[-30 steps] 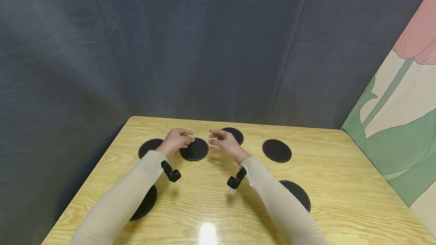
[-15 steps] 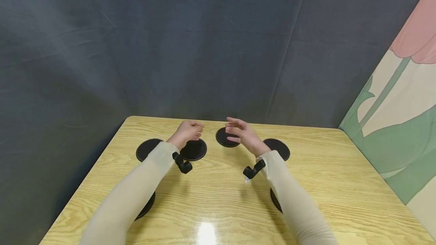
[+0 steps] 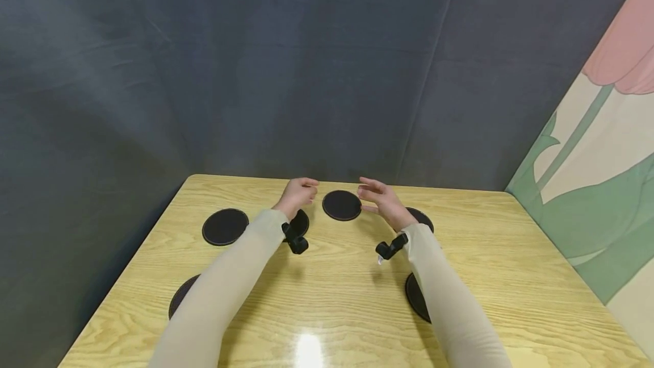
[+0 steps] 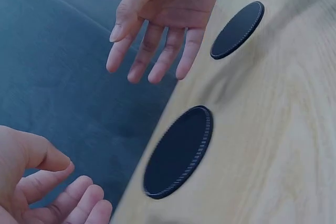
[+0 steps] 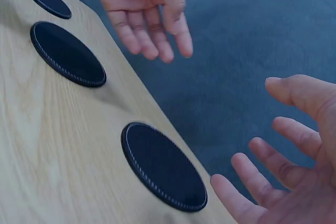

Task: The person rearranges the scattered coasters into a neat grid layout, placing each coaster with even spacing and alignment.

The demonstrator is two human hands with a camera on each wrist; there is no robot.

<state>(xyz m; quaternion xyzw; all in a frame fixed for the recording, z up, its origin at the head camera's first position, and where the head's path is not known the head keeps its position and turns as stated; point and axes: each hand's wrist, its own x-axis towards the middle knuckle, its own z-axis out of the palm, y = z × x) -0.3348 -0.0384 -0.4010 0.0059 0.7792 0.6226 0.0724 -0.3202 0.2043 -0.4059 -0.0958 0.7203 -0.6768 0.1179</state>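
Observation:
Both hands hover over the back part of a wooden table (image 3: 327, 277), palms facing each other with a gap between them. My left hand (image 3: 297, 195) holds nothing; its fingers are loosely bent, as the left wrist view also shows. Likewise bare, my right hand (image 3: 384, 204) has its fingers spread and relaxed. Between and below them lies a round black coaster (image 3: 342, 205) with pale stitching round its edge. Another black coaster (image 3: 301, 224) is partly covered by the left wrist, and a third coaster (image 3: 422, 219) by the right hand.
At the left lie a whole black coaster (image 3: 225, 226) and one half under the left sleeve (image 3: 180, 297). Near the right sleeve is another coaster (image 3: 416, 300). A dark curtain (image 3: 317, 72) hangs behind the table, and a flower-patterned cloth (image 3: 598, 186) at the right.
Both hands have moved to the right and slightly farther back, the right hand first drawing away from the left. The view has shifted slightly. The coasters stay where they were on the table.

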